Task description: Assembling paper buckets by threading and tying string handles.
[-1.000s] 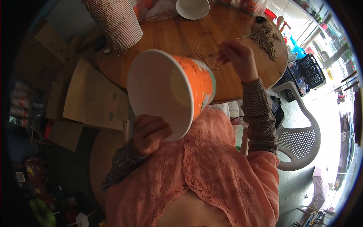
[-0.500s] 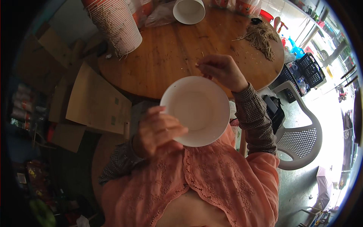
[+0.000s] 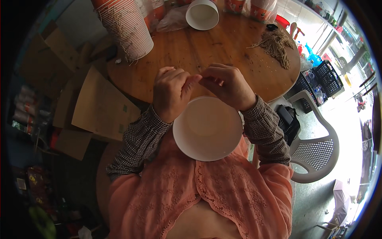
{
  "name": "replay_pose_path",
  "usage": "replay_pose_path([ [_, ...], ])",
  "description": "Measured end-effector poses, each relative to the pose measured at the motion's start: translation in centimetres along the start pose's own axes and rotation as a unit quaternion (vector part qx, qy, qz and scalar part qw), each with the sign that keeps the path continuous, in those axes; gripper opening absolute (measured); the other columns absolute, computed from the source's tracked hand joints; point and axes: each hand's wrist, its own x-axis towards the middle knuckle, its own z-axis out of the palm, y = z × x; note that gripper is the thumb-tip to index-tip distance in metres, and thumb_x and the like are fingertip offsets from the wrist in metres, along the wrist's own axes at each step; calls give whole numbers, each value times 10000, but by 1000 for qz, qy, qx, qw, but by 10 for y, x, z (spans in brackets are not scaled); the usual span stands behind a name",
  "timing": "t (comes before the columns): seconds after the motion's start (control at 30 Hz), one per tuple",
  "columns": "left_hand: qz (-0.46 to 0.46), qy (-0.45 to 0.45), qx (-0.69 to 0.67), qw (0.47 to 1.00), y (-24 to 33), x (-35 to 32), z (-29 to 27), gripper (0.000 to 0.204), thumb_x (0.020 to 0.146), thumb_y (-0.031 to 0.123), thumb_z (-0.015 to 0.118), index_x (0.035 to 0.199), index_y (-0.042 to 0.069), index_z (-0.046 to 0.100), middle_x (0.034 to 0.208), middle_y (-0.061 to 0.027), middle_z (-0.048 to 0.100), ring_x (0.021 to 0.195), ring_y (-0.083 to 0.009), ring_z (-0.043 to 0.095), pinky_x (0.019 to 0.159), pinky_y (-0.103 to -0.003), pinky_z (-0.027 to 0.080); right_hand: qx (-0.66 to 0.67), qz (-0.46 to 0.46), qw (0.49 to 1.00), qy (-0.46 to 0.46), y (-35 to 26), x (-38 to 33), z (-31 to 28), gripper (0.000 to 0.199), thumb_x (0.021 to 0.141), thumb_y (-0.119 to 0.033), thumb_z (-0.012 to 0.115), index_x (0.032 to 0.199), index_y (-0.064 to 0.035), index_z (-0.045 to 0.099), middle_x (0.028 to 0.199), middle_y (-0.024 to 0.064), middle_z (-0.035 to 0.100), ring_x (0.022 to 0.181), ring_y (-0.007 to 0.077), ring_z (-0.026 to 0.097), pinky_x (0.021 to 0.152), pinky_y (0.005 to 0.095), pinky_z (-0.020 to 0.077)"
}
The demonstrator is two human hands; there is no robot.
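A white round bowl-shaped paper tub (image 3: 207, 137) rests mouth up at my lap, below my hands. Past its far rim, my left hand (image 3: 172, 91) is closed in a loose fist, thumb pointing toward the other hand. My right hand (image 3: 229, 85) is curled in a pinch, its fingertips almost meeting the left thumb. Whatever lies between the fingers is too small or hidden to name. Neither hand grips the tub. On the wooden table (image 3: 175, 49), a tall stack of nested paper tubs (image 3: 133, 34) has thin straw-coloured strands hanging along its side.
A bundle of straw-coloured strands (image 3: 278, 44) lies at the table's right, beside a small black object (image 3: 271, 27). Another white tub (image 3: 202, 16) lies tipped at the back. An open cardboard box (image 3: 99, 105) is on the left; a plastic chair (image 3: 314, 151) and black crates (image 3: 328, 77) are on the right.
My left hand has left the tub's near-left rim and moved up and away, closing beside my right hand. The right hand has shifted slightly nearer. The tub sits a little lower.
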Motion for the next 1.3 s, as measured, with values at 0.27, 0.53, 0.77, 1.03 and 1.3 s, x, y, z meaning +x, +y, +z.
replay_pose_path([
  [0.27,-30,46,-80,995,5,-3,5,126,885,103,593,790,33,550,736,-98,564,719,-294,553,759,-390,418,68,38,996,42,2,-3,5,80,848,-64,644,916,-21,643,744,58,604,648,115,577,604,260,474],
  [0.53,-42,57,-114,991,9,-7,8,91,835,23,630,867,47,548,829,-85,581,784,-282,555,748,-381,415,184,69,979,56,15,-6,9,93,842,-94,673,890,-21,642,668,-11,561,599,28,469,542,221,413],
  [0.77,-81,38,-177,980,10,-11,3,188,786,35,698,902,37,550,850,-86,590,830,-268,583,754,-354,454,272,169,947,7,12,-6,-1,85,886,-89,648,907,-8,634,709,-22,577,619,32,525,548,189,421],
  [1.03,-190,-177,-89,962,20,-55,-35,179,794,60,696,920,8,579,864,-120,604,779,-293,614,687,-367,505,313,216,925,5,27,-8,0,115,904,-118,626,884,-6,609,727,11,607,629,70,571,591,219,475],
  [1.3,130,48,36,990,36,-35,-54,243,697,-20,645,928,56,648,909,-50,603,816,-223,598,796,-415,504,403,104,909,7,-18,-24,-1,72,902,-60,595,906,10,580,836,40,634,786,108,605,738,255,497],
])
